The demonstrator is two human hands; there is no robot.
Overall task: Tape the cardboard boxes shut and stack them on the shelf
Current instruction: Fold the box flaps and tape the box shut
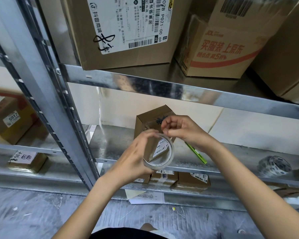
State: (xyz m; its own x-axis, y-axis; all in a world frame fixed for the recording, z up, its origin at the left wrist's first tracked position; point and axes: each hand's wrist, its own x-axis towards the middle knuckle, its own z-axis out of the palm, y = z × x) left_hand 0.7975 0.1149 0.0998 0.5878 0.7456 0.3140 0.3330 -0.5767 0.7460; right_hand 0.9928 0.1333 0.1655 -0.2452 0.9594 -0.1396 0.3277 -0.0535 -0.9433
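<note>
My left hand [136,157] grips a roll of clear tape [164,161], held upright in front of the middle metal shelf [110,145]. My right hand [183,130] pinches at the roll's top edge with thumb and fingertips, where the tape end lies. Just behind both hands a small cardboard box [152,118] stands on that shelf, partly hidden by them; a white label on it shows through the roll's hole.
A green utility knife [197,152] lies on the shelf right of the box, and a patterned tape roll [274,166] farther right. Large cartons [128,31] fill the upper shelf. Small boxes [192,181] sit on the lower shelf. A steel upright [47,94] stands left.
</note>
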